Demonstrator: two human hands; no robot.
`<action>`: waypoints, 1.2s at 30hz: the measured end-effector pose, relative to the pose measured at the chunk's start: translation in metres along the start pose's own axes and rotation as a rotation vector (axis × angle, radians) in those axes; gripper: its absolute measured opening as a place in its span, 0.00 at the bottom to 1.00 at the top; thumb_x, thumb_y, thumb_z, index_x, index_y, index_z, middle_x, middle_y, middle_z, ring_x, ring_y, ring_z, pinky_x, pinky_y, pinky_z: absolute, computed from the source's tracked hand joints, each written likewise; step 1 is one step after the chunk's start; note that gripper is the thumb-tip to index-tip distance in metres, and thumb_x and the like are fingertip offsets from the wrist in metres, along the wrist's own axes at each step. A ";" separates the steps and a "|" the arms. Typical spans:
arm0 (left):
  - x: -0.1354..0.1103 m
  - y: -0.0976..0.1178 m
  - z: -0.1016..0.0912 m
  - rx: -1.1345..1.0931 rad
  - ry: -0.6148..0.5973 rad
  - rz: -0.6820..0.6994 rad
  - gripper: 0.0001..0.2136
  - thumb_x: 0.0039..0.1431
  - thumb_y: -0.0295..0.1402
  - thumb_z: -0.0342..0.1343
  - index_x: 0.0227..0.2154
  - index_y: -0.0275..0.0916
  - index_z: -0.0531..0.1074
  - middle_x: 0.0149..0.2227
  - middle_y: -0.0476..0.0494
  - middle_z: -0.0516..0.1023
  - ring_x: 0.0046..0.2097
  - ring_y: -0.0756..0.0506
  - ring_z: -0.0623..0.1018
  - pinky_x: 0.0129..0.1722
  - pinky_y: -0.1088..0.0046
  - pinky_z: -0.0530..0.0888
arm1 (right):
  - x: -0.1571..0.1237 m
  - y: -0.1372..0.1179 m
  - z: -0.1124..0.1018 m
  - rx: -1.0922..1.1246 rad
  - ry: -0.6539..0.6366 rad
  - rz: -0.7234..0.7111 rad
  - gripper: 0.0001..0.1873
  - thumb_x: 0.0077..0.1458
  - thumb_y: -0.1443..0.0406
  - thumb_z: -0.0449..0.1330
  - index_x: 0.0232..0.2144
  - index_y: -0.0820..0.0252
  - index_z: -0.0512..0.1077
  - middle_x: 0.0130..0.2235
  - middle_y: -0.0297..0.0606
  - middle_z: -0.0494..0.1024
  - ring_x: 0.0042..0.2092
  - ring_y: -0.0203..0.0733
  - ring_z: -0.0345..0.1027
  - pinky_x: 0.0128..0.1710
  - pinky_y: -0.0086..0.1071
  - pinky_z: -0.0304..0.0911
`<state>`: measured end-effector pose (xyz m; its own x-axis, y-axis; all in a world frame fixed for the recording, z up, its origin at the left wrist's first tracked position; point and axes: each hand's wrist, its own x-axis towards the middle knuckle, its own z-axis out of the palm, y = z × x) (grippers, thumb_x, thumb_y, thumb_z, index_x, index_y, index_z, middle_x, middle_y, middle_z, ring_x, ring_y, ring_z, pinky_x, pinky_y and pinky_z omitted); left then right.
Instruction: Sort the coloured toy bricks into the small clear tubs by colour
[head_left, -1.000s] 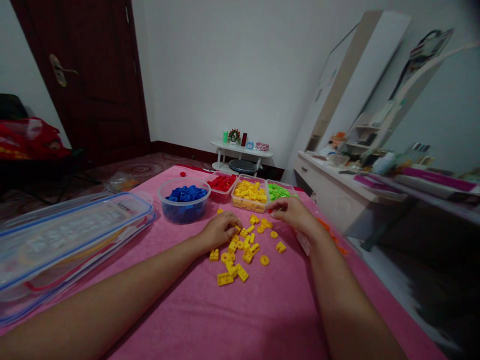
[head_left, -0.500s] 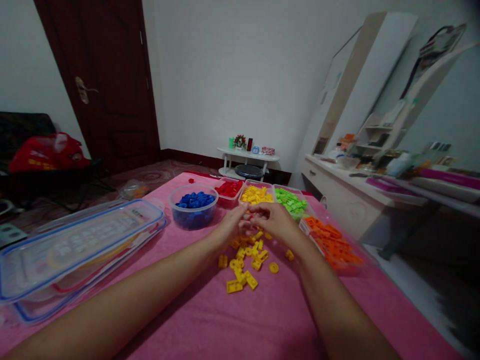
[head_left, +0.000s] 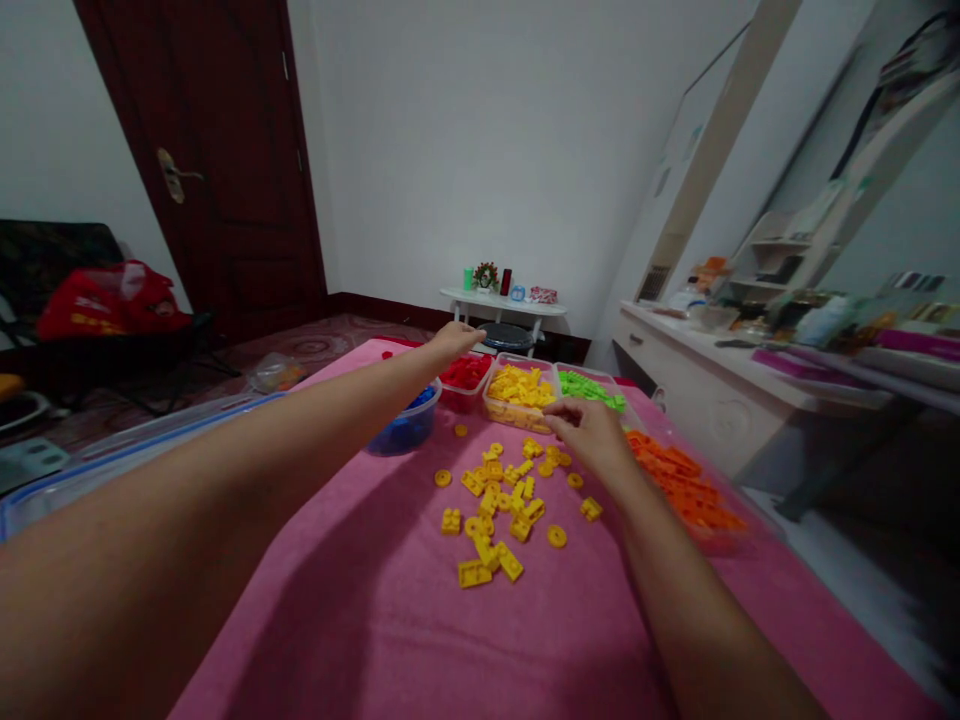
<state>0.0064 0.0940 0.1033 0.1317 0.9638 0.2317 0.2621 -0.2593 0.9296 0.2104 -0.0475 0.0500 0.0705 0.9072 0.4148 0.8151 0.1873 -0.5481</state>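
My left hand (head_left: pixel 457 340) is stretched out above the container of red bricks (head_left: pixel 465 373), its fingers drawn together. Whatever it may hold is too small or hidden. My right hand (head_left: pixel 591 432) hovers near the front right corner of the container of yellow bricks (head_left: pixel 519 388), thumb and fingertips pinched; I cannot make out anything between them. Loose yellow toy bricks (head_left: pixel 487 510) lie scattered on the pink cloth between my arms, with round yellow pieces (head_left: pixel 556 536) among them.
A round tub of blue bricks (head_left: pixel 405 428) is partly behind my left forearm. Green bricks (head_left: pixel 592 388) and orange bricks (head_left: pixel 679 485) fill containers on the right. Blue-rimmed lids (head_left: pixel 142 450) lie at left. One small red piece (head_left: pixel 387 355) sits near the far edge.
My hands, earlier together over the yellow pile, have parted. The left went forward to the red container; the right moved slightly right. More of the yellow pieces now shows.
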 end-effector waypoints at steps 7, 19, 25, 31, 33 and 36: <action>-0.071 -0.027 0.024 0.609 -0.392 0.562 0.12 0.50 0.24 0.54 0.36 0.38 0.79 0.39 0.42 0.79 0.42 0.44 0.75 0.46 0.70 0.69 | -0.014 0.020 0.036 -0.211 -0.239 -0.196 0.22 0.48 0.75 0.55 0.45 0.56 0.76 0.48 0.40 0.77 0.51 0.42 0.67 0.51 0.31 0.58; -0.131 -0.056 0.028 0.776 -0.529 0.652 0.10 0.57 0.30 0.51 0.30 0.36 0.78 0.33 0.39 0.76 0.36 0.45 0.73 0.35 0.72 0.67 | -0.016 0.017 0.031 -0.415 -0.175 -0.132 0.13 0.47 0.71 0.58 0.36 0.58 0.78 0.45 0.44 0.74 0.48 0.45 0.65 0.47 0.33 0.58; -0.137 -0.067 0.018 0.617 -0.510 0.483 0.09 0.57 0.28 0.52 0.30 0.36 0.77 0.32 0.42 0.78 0.36 0.46 0.74 0.35 0.75 0.67 | -0.014 -0.007 0.023 -0.231 -0.238 -0.130 0.14 0.44 0.73 0.57 0.35 0.58 0.75 0.34 0.36 0.78 0.33 0.37 0.68 0.33 0.28 0.58; -0.141 -0.067 0.001 0.486 -0.582 0.382 0.10 0.55 0.27 0.51 0.36 0.36 0.77 0.34 0.44 0.79 0.34 0.48 0.75 0.33 0.77 0.68 | -0.028 -0.023 0.044 -0.190 -0.486 -0.223 0.10 0.41 0.72 0.58 0.29 0.58 0.75 0.31 0.34 0.78 0.33 0.37 0.68 0.29 0.27 0.54; -0.141 -0.065 -0.002 0.459 -0.629 0.384 0.10 0.55 0.28 0.52 0.37 0.36 0.77 0.34 0.44 0.80 0.34 0.48 0.76 0.33 0.77 0.69 | -0.029 -0.022 0.046 -0.218 -0.444 -0.208 0.10 0.41 0.71 0.59 0.30 0.57 0.75 0.32 0.34 0.78 0.33 0.37 0.68 0.29 0.27 0.54; -0.140 -0.062 -0.002 0.407 -0.604 0.338 0.09 0.54 0.28 0.53 0.35 0.36 0.77 0.31 0.44 0.79 0.31 0.49 0.75 0.30 0.77 0.69 | -0.024 -0.019 0.039 -0.196 -0.390 -0.160 0.08 0.42 0.69 0.59 0.29 0.58 0.76 0.31 0.35 0.78 0.32 0.37 0.68 0.29 0.27 0.55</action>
<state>-0.0303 -0.0250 0.0139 0.7300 0.6596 0.1787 0.4285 -0.6455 0.6322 0.1705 -0.0584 0.0224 -0.2557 0.9538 0.1578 0.8941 0.2954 -0.3365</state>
